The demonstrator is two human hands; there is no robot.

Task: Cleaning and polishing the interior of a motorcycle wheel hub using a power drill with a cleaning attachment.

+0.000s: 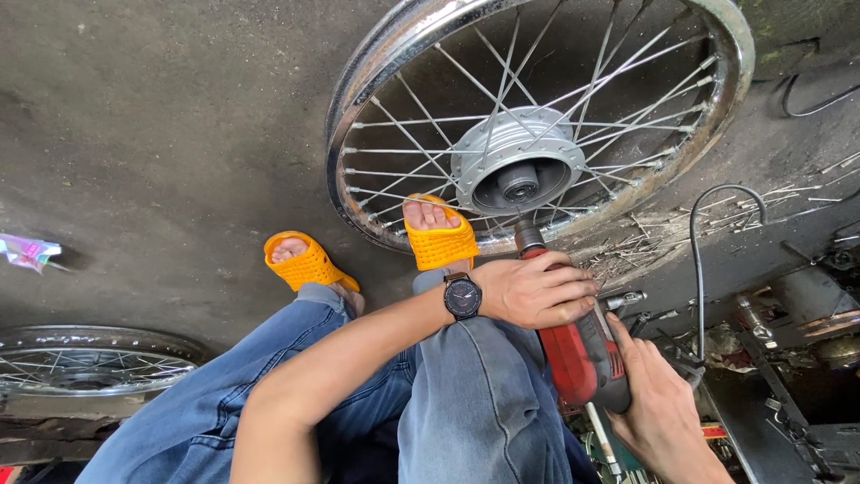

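We grip the red drill (pixel 578 345) at lower right, left hand (pixel 537 291) wrapped over its front, right hand (pixel 658 403) clenching the handle (trigger hidden), aiming at the wheel (pixel 537 116) rim at upper centre; steadying comes next.

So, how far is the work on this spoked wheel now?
Done: the spoked wheel lies flat, many loose spokes beside it. In hand: both hands, left hand and right hand, grip the red drill, aimed near the rim. Left: most spokes remain fitted.
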